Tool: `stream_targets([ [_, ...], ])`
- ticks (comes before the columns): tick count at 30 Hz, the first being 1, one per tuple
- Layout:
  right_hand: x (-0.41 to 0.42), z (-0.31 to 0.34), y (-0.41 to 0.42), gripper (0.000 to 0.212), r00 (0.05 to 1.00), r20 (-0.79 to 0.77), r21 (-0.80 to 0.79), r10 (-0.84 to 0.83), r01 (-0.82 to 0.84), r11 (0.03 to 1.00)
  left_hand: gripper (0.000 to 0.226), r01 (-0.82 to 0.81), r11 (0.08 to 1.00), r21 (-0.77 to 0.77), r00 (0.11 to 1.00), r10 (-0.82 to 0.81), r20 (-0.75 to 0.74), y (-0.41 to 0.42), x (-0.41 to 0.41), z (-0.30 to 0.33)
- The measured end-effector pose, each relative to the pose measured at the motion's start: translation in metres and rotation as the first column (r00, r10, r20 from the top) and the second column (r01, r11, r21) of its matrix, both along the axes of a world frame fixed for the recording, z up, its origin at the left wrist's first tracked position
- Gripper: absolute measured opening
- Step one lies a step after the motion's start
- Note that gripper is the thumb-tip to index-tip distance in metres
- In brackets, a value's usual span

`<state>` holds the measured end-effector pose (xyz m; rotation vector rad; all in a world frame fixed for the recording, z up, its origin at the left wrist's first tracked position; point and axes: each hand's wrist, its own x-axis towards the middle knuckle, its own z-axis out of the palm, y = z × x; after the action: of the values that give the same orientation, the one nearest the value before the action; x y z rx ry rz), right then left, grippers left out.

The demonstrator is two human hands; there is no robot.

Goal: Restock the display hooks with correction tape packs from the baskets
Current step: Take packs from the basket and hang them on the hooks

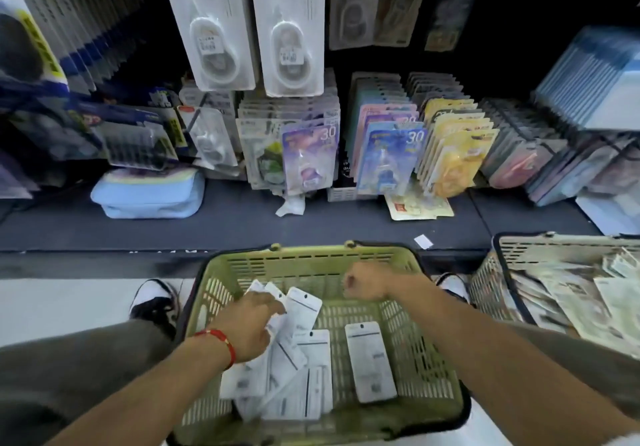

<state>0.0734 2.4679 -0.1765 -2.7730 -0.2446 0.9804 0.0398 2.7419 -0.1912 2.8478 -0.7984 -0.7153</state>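
A green basket [429, 314] sits on the floor between the person's shoes, just below the dark shelf [242, 227] of the display. The left hand [247, 326], with a red string bracelet [221, 343] at the wrist, reaches down into the basket's left side and grips a fanned bunch of white correction tape packs [301, 303], whose punched tops stick out past the fingers. More white packs lie loose in a heap under and beside that hand, and a single pack [370, 362] lies flat on its own toward the right of the basket floor. The right hand [367, 281] hangs over the basket's far right part, fingers curled into a loose fist with nothing visible in it. The two hands are apart. A second basket [485, 283], pale and mesh-sided, stands to the right, touching the green one, filled with other flat packets. Above the shelf, rows of carded packs hang on hooks.
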Motion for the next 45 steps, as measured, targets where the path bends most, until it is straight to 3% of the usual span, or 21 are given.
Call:
stream_targets([
  [2,-0.025,-0.053,0.002,0.017,0.986,-0.135,-0.043,-0.102,0.097,0.994,0.059,-0.006,0.998,0.065,0.995,0.013,-0.102,0.007,-0.027,-0.029],
  [3,-0.038,-0.078,0.003,0.026,0.97,-0.186,-0.073,-0.158,0.147,0.986,0.061,-0.02,0.996,0.086,0.99,0.032,-0.14,0.009,-0.037,-0.04],
  [5,-0.064,-0.12,0.004,0.065,0.918,-0.261,-0.165,-0.3,0.264,0.95,0.063,-0.03,0.994,0.102,0.977,0.051,-0.205,0.013,-0.05,-0.053],
  [7,-0.084,-0.154,0.009,0.09,0.91,-0.2,-0.255,-0.364,0.31,0.916,0.061,-0.057,0.996,0.074,0.97,0.073,-0.233,0.015,-0.052,-0.056],
  [9,-0.094,-0.173,0.013,0.096,0.933,-0.089,-0.329,-0.348,0.302,0.894,0.056,-0.123,0.992,0.029,0.964,0.126,-0.233,0.016,-0.047,-0.054],
  [11,-0.092,-0.178,0.013,0.09,0.93,-0.03,-0.293,-0.368,0.344,0.892,0.051,-0.211,0.977,-0.008,0.949,0.203,-0.242,0.014,-0.04,-0.051],
  [13,-0.085,-0.173,0.012,0.087,0.848,-0.076,-0.092,-0.524,0.518,0.851,0.046,-0.305,0.951,-0.045,0.923,0.283,-0.259,0.01,-0.036,-0.049],
  [16,-0.075,-0.156,0.001,0.071,0.576,-0.245,0.297,-0.78,0.81,0.505,0.04,-0.456,0.882,-0.117,0.854,0.396,-0.338,0.0,-0.033,-0.049],
  [18,-0.076,-0.143,-0.005,0.05,0.419,-0.307,0.461,-0.855,0.851,0.252,0.037,-0.579,0.799,-0.164,0.774,0.475,-0.42,-0.008,-0.032,-0.049],
  [19,-0.076,-0.134,-0.005,0.045,0.387,-0.389,0.501,-0.836,0.85,0.161,0.037,-0.642,0.743,-0.191,0.723,0.503,-0.474,-0.013,-0.032,-0.047],
  [21,-0.076,-0.116,0.003,0.045,0.442,-0.63,0.539,-0.639,0.841,0.05,0.048,-0.791,0.562,-0.242,0.562,0.512,-0.65,-0.021,-0.032,-0.042],
  [23,-0.073,-0.102,0.017,0.044,0.539,-0.759,0.573,-0.364,0.82,0.02,0.051,-0.908,0.344,-0.238,0.377,0.423,-0.824,-0.026,-0.032,-0.036],
  [25,-0.069,-0.096,0.036,0.032,0.604,-0.729,0.609,-0.323,0.787,0.098,0.048,-0.946,0.207,-0.249,0.314,0.394,-0.864,-0.023,-0.027,-0.03],
  [26,-0.068,-0.095,0.044,0.022,0.644,-0.655,0.622,-0.396,0.757,0.201,0.046,-0.947,0.175,-0.268,0.319,0.439,-0.84,-0.019,-0.024,-0.027],
  [28,-0.073,-0.1,0.052,0.023,0.764,-0.401,0.573,-0.505,0.64,0.513,0.039,-0.935,0.17,-0.31,0.351,0.55,-0.758,-0.006,-0.019,-0.023],
  [29,-0.079,-0.105,0.054,0.028,0.822,-0.308,0.521,-0.478,0.567,0.638,0.038,-0.933,0.175,-0.314,0.356,0.571,-0.74,0.0,-0.017,-0.021],
  [32,-0.097,-0.118,0.055,0.034,0.932,-0.233,0.416,-0.278,0.353,0.838,0.041,-0.934,0.184,-0.307,0.356,0.57,-0.741,0.015,-0.019,-0.021],
  [34,-0.103,-0.125,0.056,0.052,0.973,-0.208,0.278,-0.096,0.153,0.948,0.041,-0.93,0.188,-0.317,0.366,0.569,-0.736,0.02,-0.021,-0.023],
  [38,-0.101,-0.124,0.063,0.044,0.979,-0.191,0.25,-0.071,0.118,0.961,0.035,-0.929,0.172,-0.329,0.365,0.577,-0.731,0.026,-0.02,-0.023],
  [40,-0.098,-0.118,0.062,0.036,0.966,-0.195,0.352,-0.171,0.231,0.907,0.034,-0.935,0.154,-0.319,0.346,0.588,-0.731,0.029,-0.019,-0.021],
  [45,-0.076,-0.081,0.039,0.009,0.956,-0.135,0.529,-0.26,0.292,0.797,0.031,-0.922,0.09,-0.377,0.351,0.604,-0.716,0.031,-0.015,-0.02],
])
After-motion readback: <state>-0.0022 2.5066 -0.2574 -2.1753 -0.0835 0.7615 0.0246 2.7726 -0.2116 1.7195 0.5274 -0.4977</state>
